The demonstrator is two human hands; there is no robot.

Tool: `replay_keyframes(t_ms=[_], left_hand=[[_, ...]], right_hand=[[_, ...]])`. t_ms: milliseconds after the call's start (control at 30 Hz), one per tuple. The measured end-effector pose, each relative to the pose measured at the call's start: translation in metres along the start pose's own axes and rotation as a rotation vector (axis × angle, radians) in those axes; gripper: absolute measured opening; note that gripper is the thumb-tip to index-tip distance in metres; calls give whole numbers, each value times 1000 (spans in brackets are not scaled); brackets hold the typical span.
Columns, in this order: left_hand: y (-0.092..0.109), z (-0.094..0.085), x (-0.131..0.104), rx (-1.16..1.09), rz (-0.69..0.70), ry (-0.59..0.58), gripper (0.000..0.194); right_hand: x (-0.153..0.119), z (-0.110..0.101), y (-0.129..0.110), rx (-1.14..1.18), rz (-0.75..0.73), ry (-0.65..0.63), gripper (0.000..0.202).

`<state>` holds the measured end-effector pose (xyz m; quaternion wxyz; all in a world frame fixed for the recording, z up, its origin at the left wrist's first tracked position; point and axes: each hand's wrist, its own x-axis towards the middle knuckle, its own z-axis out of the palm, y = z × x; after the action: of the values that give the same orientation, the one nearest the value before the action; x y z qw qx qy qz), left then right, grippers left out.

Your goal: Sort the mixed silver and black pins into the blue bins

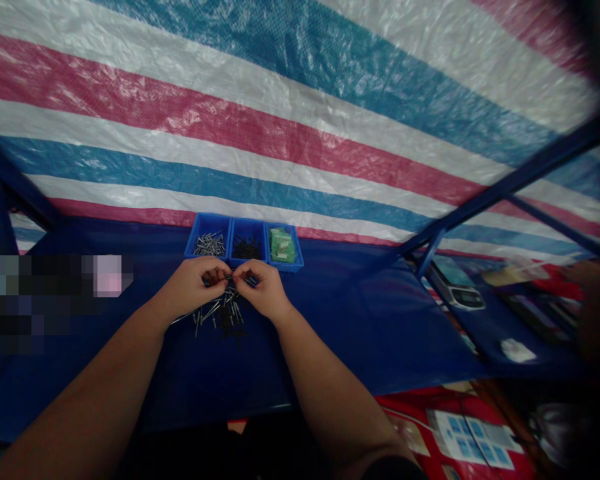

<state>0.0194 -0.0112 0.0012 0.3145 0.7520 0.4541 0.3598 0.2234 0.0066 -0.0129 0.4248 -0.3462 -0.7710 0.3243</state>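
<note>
My left hand (193, 287) and my right hand (264, 290) meet above the blue tabletop, with thumbs and fingertips pinched close together. Whatever lies between the fingertips is too small and dark to name. Beneath both hands spreads a loose pile of thin silver and black metal pins (223, 312), partly covered by the fingers. Just beyond stand three joined blue bins. Silver pins (209, 244) fill the left one, black pins (247, 248) lie in the middle one, and small green-and-white pieces (282, 245) sit in the right one.
A blue tabletop (340, 320) runs beneath it all, backed by a striped plastic sheet (280, 133). Blue metal frame bars (480, 193) rise at the right. Past them are a digital scale (457, 283) and a white crumpled thing (517, 350). A blurred patch covers the left edge.
</note>
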Motion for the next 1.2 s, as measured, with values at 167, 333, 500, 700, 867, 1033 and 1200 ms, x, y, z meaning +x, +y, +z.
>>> replay_keyframes(t_ms=[167,333,500,700,867,1033,1200], left_hand=[[0,1,-1,24,-24,4,17],[-7,2,-1,10,-26,16,18],[-7,2,0,-70,-80,64,17],[-6,3,0,-185,-104,78,20],[-7,5,0,-263,-105,52,22],[-10,3,0,-185,-113,124,27],[-16,1,0,-93,-122,154,25]], right_hand=[[4,-4,-5,-98,-42,232,6],[12,-8,3,-225,-18,370,11],[9,-12,-1,-213,-3,187,18],[1,-3,-4,54,18,-57,14],[0,4,2,103,74,-69,11],[3,1,7,143,91,87,16],[7,-10,7,-3,161,131,39]])
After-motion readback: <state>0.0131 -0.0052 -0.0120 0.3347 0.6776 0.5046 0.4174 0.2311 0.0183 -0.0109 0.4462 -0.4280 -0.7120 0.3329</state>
